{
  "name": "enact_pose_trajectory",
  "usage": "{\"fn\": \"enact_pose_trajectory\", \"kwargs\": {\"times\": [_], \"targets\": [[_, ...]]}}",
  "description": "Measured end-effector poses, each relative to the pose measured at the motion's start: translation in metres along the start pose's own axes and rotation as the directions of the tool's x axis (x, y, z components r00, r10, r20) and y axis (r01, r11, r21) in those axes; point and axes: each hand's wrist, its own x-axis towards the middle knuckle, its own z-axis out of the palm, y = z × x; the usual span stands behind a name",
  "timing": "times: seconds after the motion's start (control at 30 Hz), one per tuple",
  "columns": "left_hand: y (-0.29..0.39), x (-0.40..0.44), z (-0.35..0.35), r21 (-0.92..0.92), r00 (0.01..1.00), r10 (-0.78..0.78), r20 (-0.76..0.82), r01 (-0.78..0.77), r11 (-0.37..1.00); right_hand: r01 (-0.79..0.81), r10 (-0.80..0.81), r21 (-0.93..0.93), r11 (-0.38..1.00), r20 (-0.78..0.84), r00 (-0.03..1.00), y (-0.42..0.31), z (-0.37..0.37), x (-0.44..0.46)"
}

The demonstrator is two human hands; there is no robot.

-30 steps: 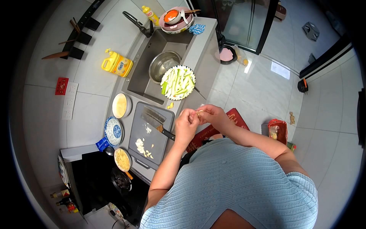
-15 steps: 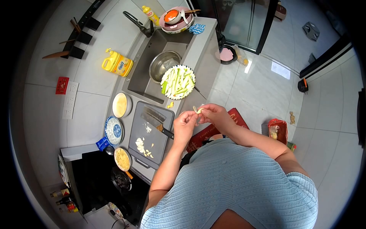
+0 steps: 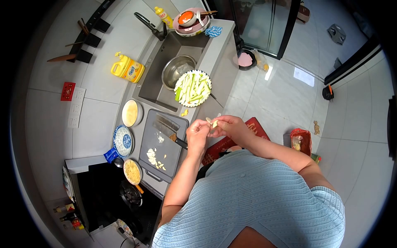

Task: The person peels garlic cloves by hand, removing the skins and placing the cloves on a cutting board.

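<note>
Both hands are raised close together to the right of the grey cutting board [image 3: 165, 159]. My left hand [image 3: 199, 133] pinches a thin pale piece of skin [image 3: 208, 120] between its fingertips. In the fingers of my right hand [image 3: 233, 128] is a pale yellow clove [image 3: 215, 124], probably garlic. A cleaver [image 3: 167, 127] lies across the upper part of the board, its black handle toward my left wrist. Below the blade are a small pile of white bits [image 3: 160, 139] and several peeled cloves [image 3: 151, 156].
A plate of cut green vegetables [image 3: 193, 88] sits at the edge of the sink [image 3: 149, 89], beside a metal bowl [image 3: 172, 73]. Bowls [image 3: 132, 172] line the counter's left side near the black stove [image 3: 99, 194]. A red bin [image 3: 301, 142] stands on the floor.
The thin skin and the pale clove, seen together between my fingertips half a second ago, are now apart. My left hand has shifted slightly left.
</note>
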Motion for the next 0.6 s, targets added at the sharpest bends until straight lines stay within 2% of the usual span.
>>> {"fn": "enact_pose_trajectory", "kwargs": {"times": [0.13, 0.17, 0.33, 0.53, 0.6], "targets": [[0.004, -0.005, 0.007, 0.017, 0.997, 0.063, -0.042, -0.062, 0.998, -0.022, 0.021, 0.033, 0.999, 0.017, 1.000, 0.000, 0.000, 0.000], [0.001, -0.004, 0.003, 0.077, 0.995, 0.094, -0.046, -0.090, 0.993, -0.022, 0.022, 0.034, 0.999, 0.017, 1.000, 0.001, -0.001, 0.000], [0.002, -0.001, -0.003, 0.199, 0.978, 0.183, -0.101, -0.161, 0.967, -0.022, 0.027, -0.126, 0.992, 0.036, 0.999, 0.004, -0.004, -0.001], [0.006, 0.003, -0.010, 0.136, 0.978, 0.190, -0.088, -0.177, 0.975, 0.070, -0.067, -0.048, 0.996, 0.051, 0.996, 0.007, -0.008, -0.002], [0.003, 0.003, -0.010, 0.227, 0.978, 0.181, -0.104, -0.153, 0.962, 0.092, -0.090, -0.026, 0.995, 0.050, 0.995, 0.009, -0.012, -0.001]]}}
